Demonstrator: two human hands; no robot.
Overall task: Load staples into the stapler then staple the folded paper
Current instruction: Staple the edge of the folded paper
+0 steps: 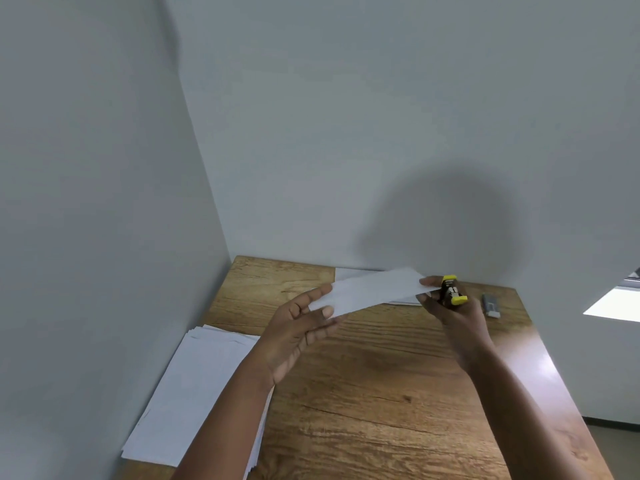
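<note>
A folded white paper strip [372, 291] is held above the wooden table [381, 393]. My left hand [298, 327] pinches its left end between thumb and fingers. My right hand [450, 313] grips a small black and yellow stapler [452, 291] at the strip's right end. The stapler's jaws sit at the paper's right edge; whether they are around the edge cannot be made out.
A stack of white sheets [194, 393] lies along the table's left edge by the wall. Another sheet [349, 273] lies flat at the back under the strip. A small grey staple box [491, 305] sits at the back right. Walls close off the left and back.
</note>
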